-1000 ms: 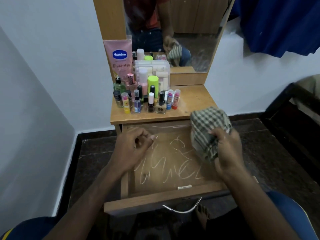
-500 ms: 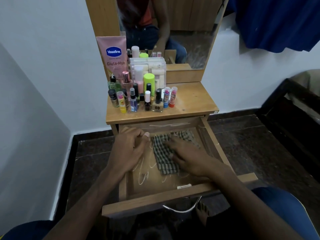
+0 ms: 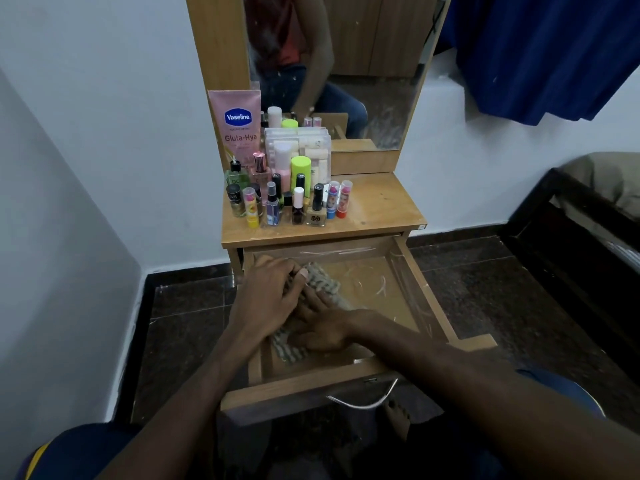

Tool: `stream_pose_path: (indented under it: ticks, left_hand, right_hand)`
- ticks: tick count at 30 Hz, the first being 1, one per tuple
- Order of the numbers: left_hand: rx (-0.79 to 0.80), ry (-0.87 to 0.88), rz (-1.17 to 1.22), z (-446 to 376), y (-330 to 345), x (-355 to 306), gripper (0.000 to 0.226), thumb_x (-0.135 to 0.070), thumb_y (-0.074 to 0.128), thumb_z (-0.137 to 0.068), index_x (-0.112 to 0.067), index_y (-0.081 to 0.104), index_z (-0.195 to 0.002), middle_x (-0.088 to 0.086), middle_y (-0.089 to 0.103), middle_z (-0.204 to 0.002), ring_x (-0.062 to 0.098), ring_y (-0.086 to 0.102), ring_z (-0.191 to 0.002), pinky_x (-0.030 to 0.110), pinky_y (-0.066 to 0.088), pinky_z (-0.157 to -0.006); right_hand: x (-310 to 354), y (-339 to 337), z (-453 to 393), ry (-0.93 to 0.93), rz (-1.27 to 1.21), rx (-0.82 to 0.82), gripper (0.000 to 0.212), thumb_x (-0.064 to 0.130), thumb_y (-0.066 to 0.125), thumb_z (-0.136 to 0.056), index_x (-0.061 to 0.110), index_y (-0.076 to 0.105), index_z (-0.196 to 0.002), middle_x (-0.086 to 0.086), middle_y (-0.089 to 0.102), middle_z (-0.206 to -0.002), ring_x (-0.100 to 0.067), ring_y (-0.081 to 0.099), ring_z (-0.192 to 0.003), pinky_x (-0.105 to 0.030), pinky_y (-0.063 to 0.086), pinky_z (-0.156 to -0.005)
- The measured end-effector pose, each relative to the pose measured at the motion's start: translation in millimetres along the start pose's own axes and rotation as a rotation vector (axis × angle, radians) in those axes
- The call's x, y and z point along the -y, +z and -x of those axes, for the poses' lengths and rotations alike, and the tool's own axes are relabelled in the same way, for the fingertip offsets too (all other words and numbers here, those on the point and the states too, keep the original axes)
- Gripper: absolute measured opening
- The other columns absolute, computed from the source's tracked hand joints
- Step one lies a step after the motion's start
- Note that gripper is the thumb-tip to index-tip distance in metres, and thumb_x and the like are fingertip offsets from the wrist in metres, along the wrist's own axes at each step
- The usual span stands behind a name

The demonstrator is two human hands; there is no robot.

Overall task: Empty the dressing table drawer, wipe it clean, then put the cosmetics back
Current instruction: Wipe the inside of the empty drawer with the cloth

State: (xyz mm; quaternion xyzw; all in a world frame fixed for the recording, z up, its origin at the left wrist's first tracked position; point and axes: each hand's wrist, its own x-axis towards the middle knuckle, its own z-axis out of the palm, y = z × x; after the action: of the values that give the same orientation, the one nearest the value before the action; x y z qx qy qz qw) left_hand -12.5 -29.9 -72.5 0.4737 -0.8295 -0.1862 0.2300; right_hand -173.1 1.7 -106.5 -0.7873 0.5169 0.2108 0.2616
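The wooden drawer (image 3: pixel 349 374) is pulled out, with white scratch marks across its bare bottom. A green checked cloth (image 3: pixel 320 277) lies along the drawer's left half. My right hand (image 3: pixel 325 327) lies flat on the cloth and presses it to the bottom. My left hand (image 3: pixel 268 294) sits at the drawer's left side with its fingers curled, partly over my right fingertips; I see nothing in it. The cosmetics (image 3: pixel 287 206), several small bottles and lip balms, stand in a cluster on the left of the tabletop (image 3: pixel 381 206).
Behind the bottles stand a pink Vaseline tube (image 3: pixel 237 123) and a clear box (image 3: pixel 299 147), backed by the mirror (image 3: pixel 363 64). A white wall closes the left. A dark bed frame (image 3: pixel 571 258) is at right, blue fabric (image 3: pixel 540 53) above. A metal handle (image 3: pixel 363 401) hangs from the drawer front.
My right hand brought the bunched cloth down from above the drawer's right side, spread it on the bottom, then slid it left up to my left hand, which stayed put.
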Motion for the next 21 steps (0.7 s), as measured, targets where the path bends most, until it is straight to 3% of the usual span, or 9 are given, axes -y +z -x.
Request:
stream_pose_path:
  ticks: [4,8,11,16,21]
  left_hand:
    - [0.017,0.050,-0.054,6,-2,-2,0.022,-0.041,0.053,-0.106,-0.025,0.067,-0.102,-0.006,0.070,-0.110,0.014,0.053,-0.114,0.041,0.050,-0.093]
    - [0.025,0.021,-0.008,8,-5,-4,0.019,-0.041,0.056,-0.105,-0.027,0.068,-0.100,-0.011,0.069,-0.107,0.011,0.053,-0.113,0.040,0.049,-0.094]
    - [0.021,0.016,0.012,10,-3,-3,0.015,-0.039,0.060,-0.104,-0.028,0.068,-0.099,-0.013,0.069,-0.106,0.010,0.053,-0.113,0.039,0.049,-0.093]
    - [-0.026,-0.052,0.128,20,12,-4,0.020,-0.036,0.055,-0.106,-0.025,0.068,-0.095,-0.009,0.067,-0.097,0.011,0.055,-0.106,0.038,0.051,-0.084]
    - [-0.106,-0.045,0.210,11,-5,1,0.029,-0.026,0.039,-0.099,-0.032,0.066,-0.090,-0.016,0.069,-0.092,0.012,0.057,-0.100,0.037,0.049,-0.082]
  right_hand:
    - [-26,-5,18,0.042,0.027,-0.056,0.066,0.058,0.021,-0.110,0.041,-0.012,-0.164,0.004,-0.025,-0.172,-0.023,-0.028,-0.157,-0.050,-0.013,-0.128]
    - [-66,-3,43,0.238,-0.073,-0.093,0.069,0.063,0.019,-0.108,0.044,-0.022,-0.161,0.004,-0.032,-0.170,-0.028,-0.028,-0.157,-0.057,-0.015,-0.127]
    - [-83,-2,54,0.383,-0.206,-0.078,0.074,0.067,0.021,-0.107,0.042,-0.023,-0.161,0.001,-0.034,-0.169,-0.028,-0.029,-0.157,-0.055,-0.014,-0.126]
    - [-47,10,34,0.549,-0.408,-0.095,0.089,0.070,0.027,-0.104,0.032,-0.030,-0.160,-0.008,-0.045,-0.163,-0.042,-0.037,-0.151,-0.063,-0.019,-0.123]
    - [16,-18,3,0.412,-0.302,-0.117,0.088,0.064,0.035,-0.106,0.033,-0.025,-0.162,-0.010,-0.038,-0.166,-0.046,-0.037,-0.150,-0.063,-0.018,-0.124]
